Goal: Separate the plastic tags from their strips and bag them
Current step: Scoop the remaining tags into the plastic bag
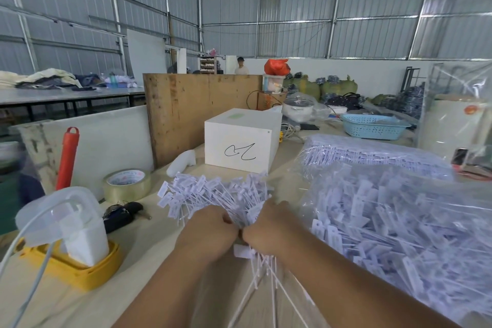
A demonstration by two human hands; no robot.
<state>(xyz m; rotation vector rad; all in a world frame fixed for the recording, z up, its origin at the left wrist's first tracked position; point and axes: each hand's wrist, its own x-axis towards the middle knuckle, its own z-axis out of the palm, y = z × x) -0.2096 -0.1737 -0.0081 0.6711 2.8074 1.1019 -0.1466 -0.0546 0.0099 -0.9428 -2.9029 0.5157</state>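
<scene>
Head view: both hands, left (pixel 210 231) and right (pixel 269 229), gripping tag bundle (pixel 213 194), table (pixel 149 255) bare beneath.

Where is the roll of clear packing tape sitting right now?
In the head view the roll of tape lies flat on the table, left of the bundle of tags, between the red handle and the white box, behind the black keys.
</scene>
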